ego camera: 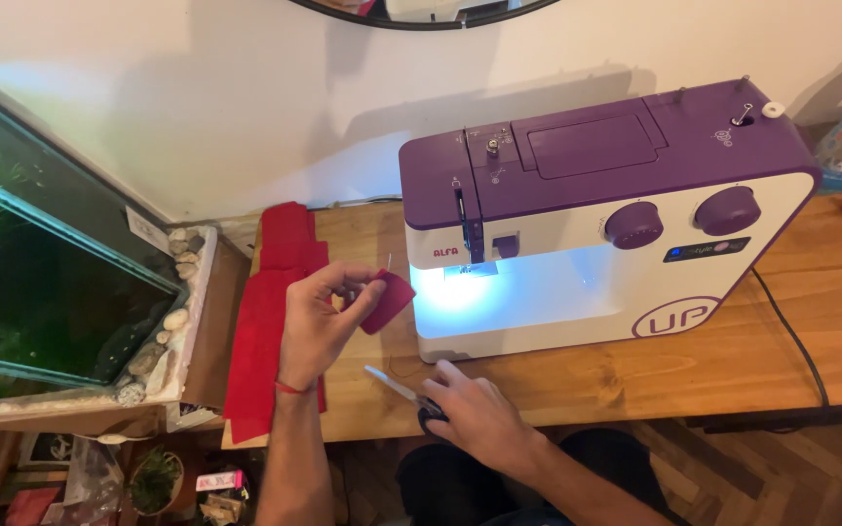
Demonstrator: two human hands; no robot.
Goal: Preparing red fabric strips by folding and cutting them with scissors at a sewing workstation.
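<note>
A: Where's the small red fabric piece (387,301)?
B: Pinched in the left hand (322,321), raised near the worktop's (577,375) left edge, beside the sewing machine (596,219); right hand's (475,414) grip closes on the scissors (403,392).
A: Advice?
B: Keep fabric taut; snip close.

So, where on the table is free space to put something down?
Bare wood lies on the table in front of the sewing machine, right of the right hand and scissors, up to the black cable. The left end is crowded: the red fabric and the left hand with a red patch.
</note>
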